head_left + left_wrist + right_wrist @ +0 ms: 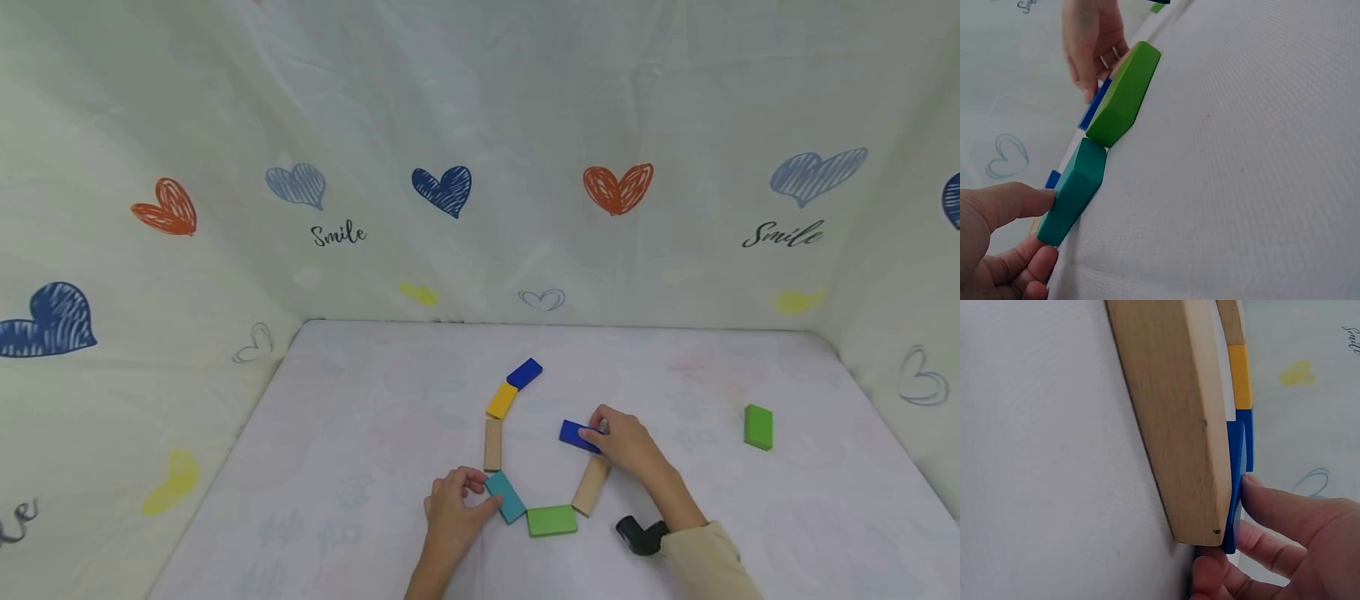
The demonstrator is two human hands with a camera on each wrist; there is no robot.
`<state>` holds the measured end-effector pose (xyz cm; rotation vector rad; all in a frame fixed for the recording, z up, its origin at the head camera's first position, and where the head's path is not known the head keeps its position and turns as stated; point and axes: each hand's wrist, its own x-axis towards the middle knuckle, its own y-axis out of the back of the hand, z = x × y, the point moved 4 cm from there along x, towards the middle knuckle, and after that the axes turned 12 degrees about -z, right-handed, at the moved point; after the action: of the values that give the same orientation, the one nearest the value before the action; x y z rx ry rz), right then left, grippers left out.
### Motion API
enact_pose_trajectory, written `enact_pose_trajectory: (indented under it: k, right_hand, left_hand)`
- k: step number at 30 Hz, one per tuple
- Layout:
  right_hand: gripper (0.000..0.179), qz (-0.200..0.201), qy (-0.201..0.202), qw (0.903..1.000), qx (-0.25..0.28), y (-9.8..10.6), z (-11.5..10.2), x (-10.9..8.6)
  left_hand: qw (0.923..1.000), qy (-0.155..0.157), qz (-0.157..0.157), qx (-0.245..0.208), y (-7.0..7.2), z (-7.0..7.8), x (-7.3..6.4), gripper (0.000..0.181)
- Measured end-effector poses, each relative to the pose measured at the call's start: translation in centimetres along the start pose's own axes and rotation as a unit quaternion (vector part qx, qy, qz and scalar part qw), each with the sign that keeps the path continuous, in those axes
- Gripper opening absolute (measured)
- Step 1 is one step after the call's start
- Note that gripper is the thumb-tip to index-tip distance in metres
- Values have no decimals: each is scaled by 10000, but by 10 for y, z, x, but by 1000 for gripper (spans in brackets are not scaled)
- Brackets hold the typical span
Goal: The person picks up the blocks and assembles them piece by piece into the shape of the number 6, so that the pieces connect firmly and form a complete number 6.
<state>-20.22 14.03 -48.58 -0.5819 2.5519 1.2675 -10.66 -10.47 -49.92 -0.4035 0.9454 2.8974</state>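
Note:
My left hand (452, 517) pinches a teal block (507, 498) between thumb and fingers; the left wrist view shows the thumb on the same teal block (1072, 194) and fingertips at its near end. My right hand (633, 443) holds a dark blue block (577, 436) by its right end, close to the far end of a plain wooden block (591, 486). Between teal and wood lies a green block (552, 521). Beyond the teal block, a second wooden block (492, 445), a yellow block (502, 401) and another blue block (524, 373) continue the curved row.
A separate green block (758, 427) lies on the right side of the white-covered table (360, 400). Beside my right wrist is a black bent object (640, 535), partly covered by the sleeve (708, 558). Cloth walls (525, 108) printed with hearts surround the table's back and sides.

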Motion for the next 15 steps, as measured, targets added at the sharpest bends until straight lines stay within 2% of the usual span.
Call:
enact_pose_trajectory:
  k: [6, 15]
  right_hand:
    - [21, 15, 80, 9995, 300, 1, 4, 2]
    - [22, -25, 113, 9993, 346, 1, 4, 1]
  left_hand:
    - [9999, -94, 51, -11, 1, 0, -1, 28]
    - [10000, -66, 63, -2, 1, 0, 1, 27]
